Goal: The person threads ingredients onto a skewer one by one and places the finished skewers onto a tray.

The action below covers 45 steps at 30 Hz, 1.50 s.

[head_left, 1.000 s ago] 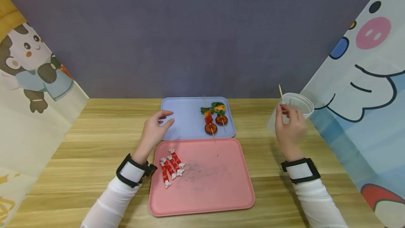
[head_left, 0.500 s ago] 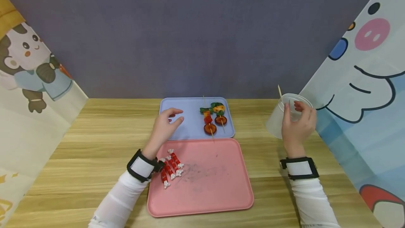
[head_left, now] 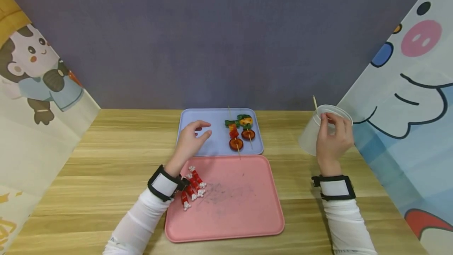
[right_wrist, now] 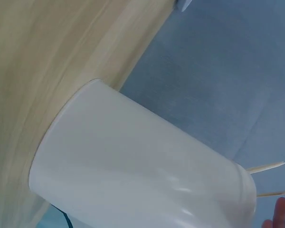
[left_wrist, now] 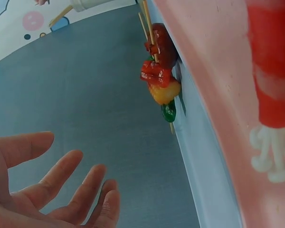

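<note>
My right hand [head_left: 334, 141] is at the mouth of the white cup [head_left: 308, 139], thumb and fingertips together on a wooden skewer [right_wrist: 275, 194] that sticks out of it. A second pointed skewer [head_left: 315, 102] leans out over the cup's rim. Over the left part of the blue tray [head_left: 201, 113], my left hand [head_left: 191, 141] hovers with fingers spread and holds nothing. Two food skewers lie on that tray's right side, each with a brown round slice [head_left: 236, 143] and green pieces; one also bears a red piece [left_wrist: 156, 73].
A pink tray [head_left: 244, 211] sits in front of the blue one. Several red sticks with white knobbed ends [head_left: 198, 179] lie on its left, partly under my left wrist. A grey wall [head_left: 219, 42] stands behind the wooden table [head_left: 99, 160].
My left hand has moved right over the blue tray. My right hand has shifted slightly right at the cup's mouth, its fingers opening a little and then closing together again.
</note>
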Each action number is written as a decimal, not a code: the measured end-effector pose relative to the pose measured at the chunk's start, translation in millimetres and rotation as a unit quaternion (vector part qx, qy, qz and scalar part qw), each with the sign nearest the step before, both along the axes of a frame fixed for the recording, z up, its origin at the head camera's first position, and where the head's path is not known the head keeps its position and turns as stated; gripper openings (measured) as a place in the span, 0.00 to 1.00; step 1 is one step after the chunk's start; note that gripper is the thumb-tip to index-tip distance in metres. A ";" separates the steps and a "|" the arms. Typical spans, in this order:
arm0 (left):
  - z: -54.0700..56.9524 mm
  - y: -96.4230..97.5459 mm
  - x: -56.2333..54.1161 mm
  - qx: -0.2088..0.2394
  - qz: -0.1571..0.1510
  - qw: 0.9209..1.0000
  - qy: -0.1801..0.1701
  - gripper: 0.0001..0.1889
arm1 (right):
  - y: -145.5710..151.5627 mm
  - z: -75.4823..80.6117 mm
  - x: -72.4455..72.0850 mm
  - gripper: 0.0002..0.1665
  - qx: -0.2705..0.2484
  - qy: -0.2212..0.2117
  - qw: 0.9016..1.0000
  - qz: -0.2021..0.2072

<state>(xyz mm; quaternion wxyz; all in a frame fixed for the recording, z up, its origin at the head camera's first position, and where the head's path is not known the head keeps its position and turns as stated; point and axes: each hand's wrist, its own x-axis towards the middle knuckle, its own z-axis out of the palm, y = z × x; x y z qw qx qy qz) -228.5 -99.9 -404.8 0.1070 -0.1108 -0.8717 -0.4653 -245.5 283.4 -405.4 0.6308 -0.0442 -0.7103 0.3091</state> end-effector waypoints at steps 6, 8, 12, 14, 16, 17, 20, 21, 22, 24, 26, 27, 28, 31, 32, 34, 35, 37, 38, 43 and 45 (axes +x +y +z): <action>0.2 2.2 1.0 -0.002 -0.007 1.000 -0.002 0.14 | -1.5 9.0 3.7 0.14 -0.018 0.021 1.000 0.001; 0.0 3.5 1.7 -0.002 -0.010 1.000 -0.004 0.14 | -2.9 13.1 6.0 0.14 -0.021 0.030 0.999 0.002; 1.3 6.0 3.1 0.000 -0.012 1.000 -0.008 0.14 | -6.9 22.1 12.0 0.12 -0.022 0.045 0.999 0.019; 1.6 6.9 3.5 0.001 -0.014 1.000 -0.009 0.14 | -9.2 26.9 15.5 0.10 -0.024 0.054 0.998 0.026; 2.1 8.0 3.7 0.002 -0.017 1.000 -0.012 0.14 | -11.2 32.0 19.5 0.09 -0.026 0.063 0.997 0.029; 2.3 8.5 3.8 0.002 -0.018 1.000 -0.011 0.14 | -12.3 34.6 21.6 0.09 -0.028 0.069 0.997 0.028; 3.1 10.1 3.8 0.002 -0.021 1.000 -0.009 0.14 | -16.2 43.6 29.2 0.07 -0.038 0.092 0.995 0.027; 3.3 10.6 3.6 0.002 -0.022 1.000 -0.009 0.15 | -17.6 47.0 32.3 0.06 -0.043 0.100 0.994 0.024; 3.6 11.0 3.6 0.003 -0.022 1.000 -0.009 0.15 | -19.1 50.5 35.8 0.06 -0.047 0.107 0.993 0.022; 4.1 11.9 3.4 0.004 -0.022 1.000 -0.008 0.15 | -22.3 58.1 43.3 0.05 -0.056 0.116 0.991 0.019; 5.2 12.7 3.5 0.005 -0.023 1.000 -0.008 0.14 | -26.1 65.6 51.2 0.04 -0.066 0.126 0.989 0.026; 5.6 13.0 3.4 0.006 -0.023 1.000 -0.008 0.14 | -28.1 69.1 55.0 0.04 -0.071 0.132 0.988 0.032; 6.4 13.6 3.5 0.007 -0.023 1.000 -0.007 0.14 | -30.4 72.1 58.5 0.04 -0.078 0.139 0.986 0.042; 8.2 15.6 3.7 0.011 -0.027 1.000 -0.008 0.14 | -36.6 80.0 67.0 0.04 -0.104 0.176 0.976 0.070; 8.7 16.5 3.6 0.013 -0.029 0.999 -0.007 0.14 | -38.1 82.0 69.3 0.04 -0.112 0.189 0.973 0.078; 9.9 18.7 3.8 0.016 -0.035 0.999 -0.005 0.14 | -40.8 85.4 73.4 0.06 -0.123 0.211 0.966 0.091; 10.3 20.1 3.8 0.018 -0.038 0.999 -0.004 0.14 | -41.9 87.0 75.4 0.07 -0.128 0.221 0.962 0.097; 11.0 23.1 4.1 0.021 -0.043 0.999 -0.001 0.14 | -44.2 90.2 79.5 0.08 -0.134 0.240 0.955 0.110; 11.2 24.7 4.2 0.022 -0.046 0.999 0.000 0.14 | -45.3 91.4 81.5 0.09 -0.136 0.246 0.953 0.115; 11.8 33.0 4.3 0.030 -0.053 0.998 0.003 0.14 | -52.0 98.0 90.4 0.10 -0.150 0.271 0.939 0.149; 13.2 36.8 4.4 0.035 -0.056 0.998 0.003 0.14 | -54.6 99.4 93.1 0.10 -0.164 0.275 0.932 0.172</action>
